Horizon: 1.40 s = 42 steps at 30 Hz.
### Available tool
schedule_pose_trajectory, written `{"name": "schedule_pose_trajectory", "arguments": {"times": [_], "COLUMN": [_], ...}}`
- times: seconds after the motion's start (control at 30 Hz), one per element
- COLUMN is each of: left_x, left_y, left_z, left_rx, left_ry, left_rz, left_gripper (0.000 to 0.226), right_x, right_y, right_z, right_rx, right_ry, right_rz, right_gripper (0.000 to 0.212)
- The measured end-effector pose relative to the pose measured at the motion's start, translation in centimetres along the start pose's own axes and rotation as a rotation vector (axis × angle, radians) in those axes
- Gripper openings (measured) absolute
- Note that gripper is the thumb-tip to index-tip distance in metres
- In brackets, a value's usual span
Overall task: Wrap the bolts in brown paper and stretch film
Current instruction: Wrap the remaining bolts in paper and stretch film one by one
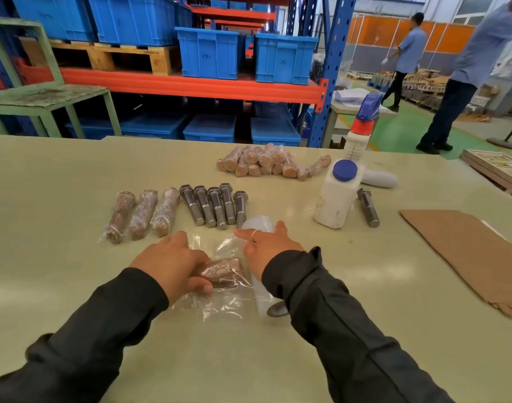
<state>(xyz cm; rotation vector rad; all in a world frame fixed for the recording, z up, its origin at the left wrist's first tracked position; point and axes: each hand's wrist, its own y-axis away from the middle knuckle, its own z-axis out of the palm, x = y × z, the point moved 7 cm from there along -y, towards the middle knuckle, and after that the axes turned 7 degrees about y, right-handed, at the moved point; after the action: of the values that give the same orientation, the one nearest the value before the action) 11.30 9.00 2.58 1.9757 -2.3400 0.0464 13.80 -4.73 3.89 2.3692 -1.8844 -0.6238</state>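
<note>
A bolt wrapped in brown paper lies on a sheet of clear stretch film near the table's front. My left hand grips its left end, thumb underneath. My right hand lies over the stretch film roll, which runs from near me toward the bare bolts; the index finger points left. Several bare steel bolts lie side by side behind my hands. Three wrapped bolts lie to their left. A sheet of brown paper lies at the right.
A pile of wrapped bolts sits further back. A white bottle with a blue cap, a spray bottle and one loose bolt stand at the right. Racks with blue crates are behind the table. Two people stand at the far right.
</note>
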Motion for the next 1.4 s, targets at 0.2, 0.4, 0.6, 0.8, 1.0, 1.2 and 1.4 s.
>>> {"name": "schedule_pose_trajectory", "arguments": {"times": [0.2,0.4,0.6,0.8,1.0,1.2,1.4], "left_x": [0.7,2.0,5.3,8.6,11.7,12.1,10.8], "left_y": [1.2,3.3,4.1,3.2,2.7,0.5,0.0], "left_z": [-0.1,-4.0,-5.6,-3.9,-3.7,-2.7,-1.8], "left_rx": [0.235,0.475,0.565,0.602,0.423,0.364,0.384], "left_ry": [0.070,0.014,0.396,1.081,1.512,1.724,1.776], "left_rz": [0.133,0.236,0.268,0.166,0.273,0.154,0.058], "left_gripper": [0.035,0.030,0.044,0.023,0.054,0.056,0.041], "right_x": [0.1,1.8,2.6,3.5,4.4,5.0,5.7], "right_y": [0.3,1.5,4.5,6.8,7.1,6.3,6.5], "right_z": [-0.3,-1.4,-1.9,-2.2,-3.4,-2.9,-1.9], "right_rx": [0.075,0.194,0.327,0.453,0.534,0.563,0.413], "right_ry": [-0.092,-0.214,-0.701,-0.988,-0.859,-0.835,-0.972], "right_rz": [0.008,-0.085,-0.207,-0.081,-0.069,-0.038,-0.076], "right_gripper": [0.034,0.031,0.034,0.046,0.030,0.033,0.045]}}
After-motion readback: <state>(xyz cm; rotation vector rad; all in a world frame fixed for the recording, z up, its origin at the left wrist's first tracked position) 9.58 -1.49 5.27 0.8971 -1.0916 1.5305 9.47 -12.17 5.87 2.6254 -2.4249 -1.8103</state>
